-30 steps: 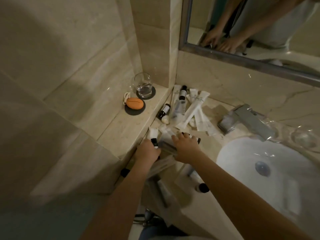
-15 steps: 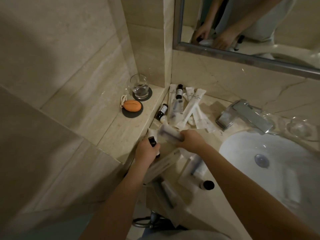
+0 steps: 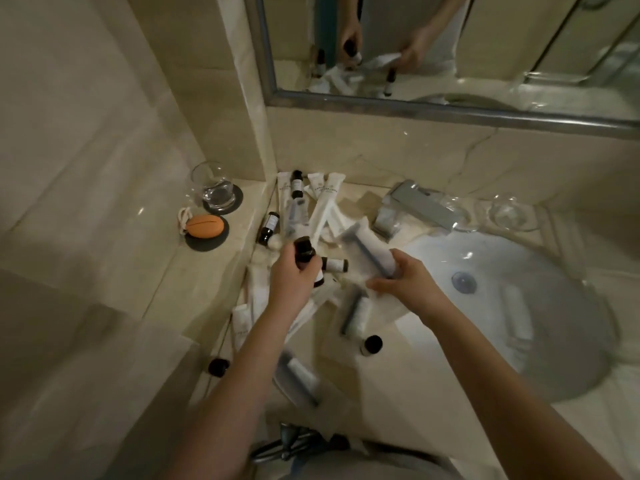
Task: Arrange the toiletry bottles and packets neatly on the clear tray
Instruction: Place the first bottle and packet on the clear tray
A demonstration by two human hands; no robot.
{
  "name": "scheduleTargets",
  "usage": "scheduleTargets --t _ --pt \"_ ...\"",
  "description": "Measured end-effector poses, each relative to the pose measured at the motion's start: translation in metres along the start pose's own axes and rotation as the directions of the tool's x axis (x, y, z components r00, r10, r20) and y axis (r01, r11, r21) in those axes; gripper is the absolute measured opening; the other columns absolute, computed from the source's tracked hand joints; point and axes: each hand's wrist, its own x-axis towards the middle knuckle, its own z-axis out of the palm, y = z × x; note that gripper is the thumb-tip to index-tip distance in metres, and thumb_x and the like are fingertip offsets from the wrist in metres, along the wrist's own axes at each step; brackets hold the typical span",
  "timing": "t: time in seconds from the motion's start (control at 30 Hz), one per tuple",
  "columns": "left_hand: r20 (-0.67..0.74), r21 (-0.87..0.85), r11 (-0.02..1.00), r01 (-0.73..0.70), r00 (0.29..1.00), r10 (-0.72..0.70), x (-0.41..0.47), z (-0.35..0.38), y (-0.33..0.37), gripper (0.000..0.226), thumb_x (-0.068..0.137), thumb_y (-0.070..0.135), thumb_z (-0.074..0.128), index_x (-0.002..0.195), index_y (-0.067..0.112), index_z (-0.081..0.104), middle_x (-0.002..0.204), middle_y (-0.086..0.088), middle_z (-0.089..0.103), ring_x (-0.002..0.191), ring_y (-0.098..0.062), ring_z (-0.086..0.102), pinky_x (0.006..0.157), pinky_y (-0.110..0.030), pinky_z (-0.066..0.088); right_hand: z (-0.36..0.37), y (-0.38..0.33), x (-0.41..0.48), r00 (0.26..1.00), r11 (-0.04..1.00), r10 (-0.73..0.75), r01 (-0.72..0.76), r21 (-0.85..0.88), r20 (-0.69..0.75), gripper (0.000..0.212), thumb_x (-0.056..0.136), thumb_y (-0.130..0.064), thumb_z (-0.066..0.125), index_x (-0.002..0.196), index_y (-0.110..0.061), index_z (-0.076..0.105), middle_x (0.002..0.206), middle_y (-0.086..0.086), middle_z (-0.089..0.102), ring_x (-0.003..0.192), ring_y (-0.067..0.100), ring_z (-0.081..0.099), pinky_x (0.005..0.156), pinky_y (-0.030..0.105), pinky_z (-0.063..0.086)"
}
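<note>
Several packets (image 3: 298, 375) and small dark-capped bottles (image 3: 372, 344) lie loose on the marble counter (image 3: 398, 393), from its near edge to its back left corner, left of the basin (image 3: 519, 323), so you look to be at the gathering step. Your left hand (image 3: 294, 275) grips a dark, glossy, round bottle (image 3: 304, 251), and your right hand (image 3: 405, 282) holds a flat, soft white razor packet (image 3: 367, 251) just beside it. Next you need the clear tray, which I cannot make out, then lay each piece parallel; farthest, long white tubes (image 3: 325, 199) crisscross by the back wall.
</note>
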Motion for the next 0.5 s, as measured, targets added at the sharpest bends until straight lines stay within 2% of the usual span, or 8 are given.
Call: scheduleTargets --t 0.07,0.13,0.27,0.33,0.5 --pt "0.039 -0.013 0.999 -0.038 0.999 0.039 -0.005 0.019 0.010 0.019 0.090 0.018 0.057 0.106 0.008 0.055 0.095 -0.001 0.059 0.087 -0.014 0.056 0.066 -0.018 0.041 -0.020 0.012 -0.010 1.000 0.999 0.000 0.001 0.044 -0.027 0.016 0.080 -0.016 0.071 0.090 -0.023 0.060 0.090 0.005 0.064 0.081 0.022 0.061 0.071 0.030 0.050" --pt "0.076 -0.027 0.998 -0.065 0.995 0.067 -0.011 0.041 0.021 0.017 0.090 0.018 0.058 0.103 0.009 0.056 0.094 -0.001 0.061 0.087 -0.015 0.058 0.067 -0.021 0.043 -0.043 0.026 -0.021 0.998 0.996 0.005 0.000 0.086 -0.061 0.009 0.085 -0.020 0.067 0.091 -0.018 0.061 0.087 0.006 0.063 0.078 0.022 0.061 0.071 0.034 0.049" --pt "0.127 -0.057 0.995 -0.081 0.988 0.088 -0.025 0.091 0.043 0.011 0.090 0.020 0.058 0.099 0.015 0.056 0.088 0.006 0.061 0.086 -0.013 0.059 0.069 -0.017 0.046 -0.093 0.052 -0.043 0.982 0.980 0.051 -0.014 0.197 -0.184 0.019 0.088 -0.020 0.063 0.095 -0.003 0.058 0.081 0.008 0.059 0.071 0.017 0.057 0.063 0.026 0.047" --pt "0.144 -0.037 0.994 -0.107 0.983 0.111 -0.032 0.119 0.055 0.009 0.089 0.021 0.059 0.096 0.017 0.055 0.085 0.008 0.060 0.081 -0.010 0.059 0.063 -0.014 0.046 -0.120 0.064 -0.055 0.967 0.965 0.082 -0.017 0.260 -0.242 0.015 0.089 -0.018 0.062 0.094 -0.004 0.059 0.078 0.008 0.059 0.068 0.017 0.057 0.057 0.023 0.047" --pt "0.231 -0.023 0.986 -0.164 0.959 0.165 -0.045 0.193 0.089 0.011 0.088 0.016 0.061 0.098 0.018 0.056 0.083 0.013 0.057 0.076 -0.001 0.055 0.055 -0.001 0.041 -0.185 0.096 -0.077 0.927 0.907 0.203 -0.057 0.417 -0.315 0.016 0.082 -0.014 0.065 0.098 -0.014 0.065 0.079 0.005 0.065 0.069 0.019 0.060 0.061 0.032 0.048"
